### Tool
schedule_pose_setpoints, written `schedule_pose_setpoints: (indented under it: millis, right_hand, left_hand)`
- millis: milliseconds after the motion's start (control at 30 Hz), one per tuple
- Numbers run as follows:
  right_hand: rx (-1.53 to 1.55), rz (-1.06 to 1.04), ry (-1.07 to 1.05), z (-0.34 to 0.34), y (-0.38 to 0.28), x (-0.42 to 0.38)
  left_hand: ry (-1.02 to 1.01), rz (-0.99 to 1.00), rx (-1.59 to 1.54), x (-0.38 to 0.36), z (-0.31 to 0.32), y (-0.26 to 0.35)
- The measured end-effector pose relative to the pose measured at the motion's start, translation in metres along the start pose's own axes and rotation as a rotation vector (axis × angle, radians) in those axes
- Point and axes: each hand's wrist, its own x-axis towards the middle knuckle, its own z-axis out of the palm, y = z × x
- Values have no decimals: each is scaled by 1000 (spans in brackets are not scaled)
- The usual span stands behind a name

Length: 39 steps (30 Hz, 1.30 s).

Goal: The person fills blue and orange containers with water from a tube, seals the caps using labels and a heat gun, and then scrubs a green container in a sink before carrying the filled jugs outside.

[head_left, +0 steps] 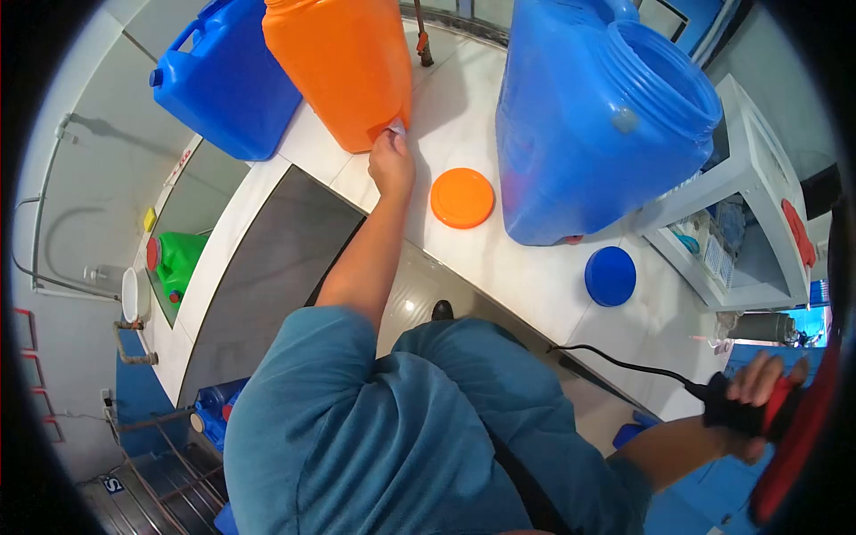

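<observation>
My left hand (392, 167) is pinched on a small whitish piece (396, 127), at the lower corner of an orange plastic container (343, 71). The fingers are partly hidden from above. Far to the right, my right hand (756, 392) is wrapped around the black handle of a corded red and black tool (777, 412). Its black cord (629, 363) runs back toward the counter's edge. On the white counter between the containers lies an orange round lid (462, 198). A large blue open-mouthed container (580, 134) stands right of it.
A blue round lid (611, 276) lies near the counter's front edge. Behind my left arm stands a blue jerrycan (227, 80). A white cabinet (744, 201) occupies the right end. Lower left are a green container (181, 261) and a white bowl (134, 295).
</observation>
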Motion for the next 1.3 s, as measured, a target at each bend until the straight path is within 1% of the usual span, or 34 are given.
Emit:
schedule_pose_setpoints:
  millis: [33, 100, 233, 300, 333, 400, 433, 500, 533, 600, 633, 700, 733, 800, 833, 900, 933, 967, 1033, 1100, 1133, 1167, 1233, 1267, 1300]
  right_hand:
    - [-15, 15, -36, 12, 10, -4]
    - [-23, 57, -72, 34, 30, -11]
    - [-49, 149, -82, 70, 63, -9]
    - [-64, 201, -97, 76, 76, -13]
    - [-67, 223, -99, 82, 87, -11]
    - [-80, 261, -111, 91, 98, -13]
    - [-93, 278, -116, 94, 103, -13]
    - [-124, 313, -127, 100, 113, -12]
    - [-148, 328, -135, 102, 119, -10]
    - [-231, 360, -157, 106, 134, -6]
    - [-293, 369, -169, 109, 141, -2]
    - [-452, 365, -206, 114, 154, 6]
    - [-555, 348, -236, 116, 164, 11]
    - [-754, 282, -307, 121, 183, 18]
    - [-812, 263, -325, 125, 192, 21]
    - [-817, 286, -311, 132, 210, 25]
    - [-746, 356, -255, 133, 216, 25]
    - [-675, 421, -193, 135, 222, 25]
    - [-799, 323, -237, 130, 248, 18]
    - [-881, 230, -257, 128, 269, 16]
    - [-771, 352, -228, 140, 265, 29]
    - [-765, 375, -220, 142, 272, 28]
    - [-754, 421, -204, 148, 287, 27]
    - [-606, 571, -177, 160, 276, 45]
    - [-542, 583, -143, 167, 282, 46]
  left_hand:
    - [2, -1, 0, -1, -4, -2]
    - [-44, 166, -3, -1, -10, -5]
    - [-112, 158, 1, 7, -18, -2]
    - [-262, 72, 172, 7, -29, 4]
    - [-261, 73, 173, 8, -33, 4]
    - [-418, 190, 334, 7, -39, 2]
    - [-418, 191, 335, 2, -35, -5]
    - [-216, 581, 318, -7, -27, -19]
    - [-219, 582, 318, -7, -26, -21]
    - [-391, 308, 195, -8, -26, -23]
    - [-393, 307, 194, -10, -24, -24]
    - [-238, 90, -57, -9, -17, -25]
    - [-238, 90, -57, -7, -12, -24]
    - [-61, 60, -306, -1, -1, -19]
    - [-62, 59, -305, 1, 0, -14]
    - [-104, -17, -225, 6, -4, 4]
    - [-110, -57, -152, 7, -4, 10]
    - [-110, -56, -152, 9, -1, 6]
    - [-156, -91, -135, 12, 7, -4]
    - [-154, -88, -172, 6, 9, -9]
    - [-152, -86, -208, 3, 6, -9]
    - [-152, -86, -207, 2, 4, -8]
    - [-225, -66, -284, 0, 0, -8]
    - [-227, -69, -282, 0, 3, -13]
    - [-199, -19, -337, 0, 5, -18]
